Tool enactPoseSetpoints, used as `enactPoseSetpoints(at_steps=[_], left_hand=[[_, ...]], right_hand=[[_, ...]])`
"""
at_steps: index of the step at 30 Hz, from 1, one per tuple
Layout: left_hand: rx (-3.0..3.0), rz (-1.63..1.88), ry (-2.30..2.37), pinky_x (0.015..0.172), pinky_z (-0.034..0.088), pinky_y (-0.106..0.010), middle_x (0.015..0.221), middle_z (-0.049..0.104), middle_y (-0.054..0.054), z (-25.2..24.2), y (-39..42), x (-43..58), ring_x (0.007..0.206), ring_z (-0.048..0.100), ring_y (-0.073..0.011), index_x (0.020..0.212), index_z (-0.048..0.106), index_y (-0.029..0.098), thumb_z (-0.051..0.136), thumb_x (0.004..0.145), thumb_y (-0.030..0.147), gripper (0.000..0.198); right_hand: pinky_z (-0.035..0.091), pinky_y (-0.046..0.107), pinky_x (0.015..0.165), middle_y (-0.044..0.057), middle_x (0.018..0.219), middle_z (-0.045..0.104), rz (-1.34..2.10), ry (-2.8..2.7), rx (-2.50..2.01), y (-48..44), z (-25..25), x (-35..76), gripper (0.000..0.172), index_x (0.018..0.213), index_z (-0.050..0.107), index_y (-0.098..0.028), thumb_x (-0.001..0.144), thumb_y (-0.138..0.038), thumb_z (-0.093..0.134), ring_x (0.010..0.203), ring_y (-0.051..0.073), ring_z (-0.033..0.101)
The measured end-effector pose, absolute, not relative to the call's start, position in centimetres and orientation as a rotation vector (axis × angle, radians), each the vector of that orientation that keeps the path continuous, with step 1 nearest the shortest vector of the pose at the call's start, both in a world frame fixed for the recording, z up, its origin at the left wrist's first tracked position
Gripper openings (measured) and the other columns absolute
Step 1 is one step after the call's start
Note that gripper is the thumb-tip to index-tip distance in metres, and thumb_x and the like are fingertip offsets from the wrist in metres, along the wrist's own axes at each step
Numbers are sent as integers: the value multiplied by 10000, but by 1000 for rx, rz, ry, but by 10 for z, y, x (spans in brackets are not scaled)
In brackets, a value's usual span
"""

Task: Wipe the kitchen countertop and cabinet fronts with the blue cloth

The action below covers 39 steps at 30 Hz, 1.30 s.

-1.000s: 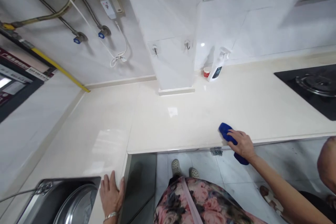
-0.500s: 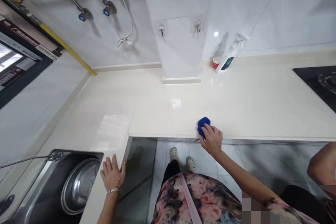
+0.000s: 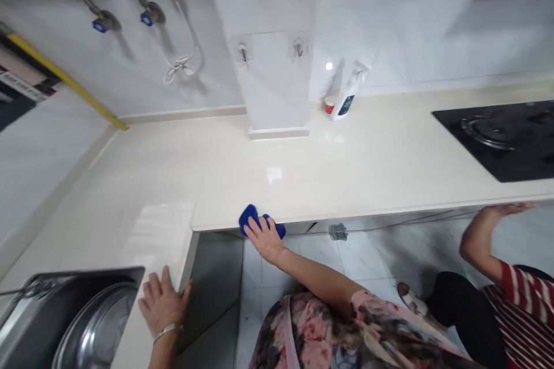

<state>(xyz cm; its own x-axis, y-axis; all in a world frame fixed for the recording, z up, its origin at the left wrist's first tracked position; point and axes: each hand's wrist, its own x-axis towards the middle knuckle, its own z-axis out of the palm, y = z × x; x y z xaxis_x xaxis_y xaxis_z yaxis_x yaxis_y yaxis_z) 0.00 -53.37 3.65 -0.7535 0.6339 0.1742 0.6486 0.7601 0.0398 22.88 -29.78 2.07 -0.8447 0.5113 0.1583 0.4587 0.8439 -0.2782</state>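
A blue cloth (image 3: pixel 248 218) lies bunched under my right hand (image 3: pixel 265 238) at the front edge of the white countertop (image 3: pixel 346 167). My fingers press on the cloth, and part of it hangs at the edge. My left hand (image 3: pixel 164 302), with a bracelet at its wrist, rests flat with fingers spread on the counter strip beside the sink (image 3: pixel 89 272). It touches the counter's inner edge and holds nothing. Inside the sink sits a round metal basin (image 3: pixel 101 328), partly cut off by the frame.
A white spray bottle (image 3: pixel 345 98) and a small red-and-white tub (image 3: pixel 329 105) stand against the back wall. The black gas hob (image 3: pixel 502 141) lies at the right. A co-worker in a striped top (image 3: pixel 515 311) crouches below the counter, one arm raised toward its underside.
My right hand has slid the blue cloth left along the counter's front edge. The view has turned right, showing more of the hob and the co-worker. My left hand stays on the counter.
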Motion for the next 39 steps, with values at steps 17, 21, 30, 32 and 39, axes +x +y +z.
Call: enactPoseSetpoints(at_steps=[17, 21, 30, 32, 39], left_hand=[[-1059, -175, -2867, 1210, 222, -670, 1640, 233, -273, 47, -528, 13, 1524, 191, -460, 1575, 315, 59, 367, 969, 516, 761], [-1060, -145, -2884, 1227, 200, -660, 1655, 212, -267, 44, -532, 12, 1539, 169, -452, 1589, 300, 71, 477, 958, 454, 759], [-1063, -235, -2899, 1248, 132, -662, 1667, 171, -276, 40, -532, 18, 1559, 111, -452, 1605, 281, 73, 542, 952, 398, 775], [-1065, -256, -2901, 1255, 117, -653, 1670, 164, -271, 39, -533, 18, 1562, 99, -447, 1609, 274, 81, 556, 950, 390, 780], [-1053, -299, -2947, 1263, 92, -645, 1682, 134, -260, 36, -534, 18, 1568, 77, -438, 1617, 259, 93, 600, 937, 370, 810]], right_hand=[[357, 496, 1065, 99, 1551, 512, 70, -2880, -964, -213, 33, 427, 565, 1486, 545, -330, 974, -98, 485, 1346, 326, 430], [392, 495, 1062, 111, 1554, 510, 3, -2849, -1220, -200, 35, 493, 634, 1500, 535, -305, 909, -77, 494, 1367, 330, 424], [475, 462, 941, 146, 1278, 660, 149, -2587, -1642, -163, 45, 544, 483, 1357, 617, -208, 909, -234, 439, 1088, 305, 587], [485, 469, 911, 178, 1186, 669, 135, -2505, -1767, -167, 48, 511, 481, 1347, 616, -159, 911, -247, 433, 1024, 313, 603], [520, 462, 903, 203, 1264, 638, 328, -2575, -1560, -209, 57, 357, 456, 1342, 611, -164, 920, -274, 478, 1024, 321, 622]])
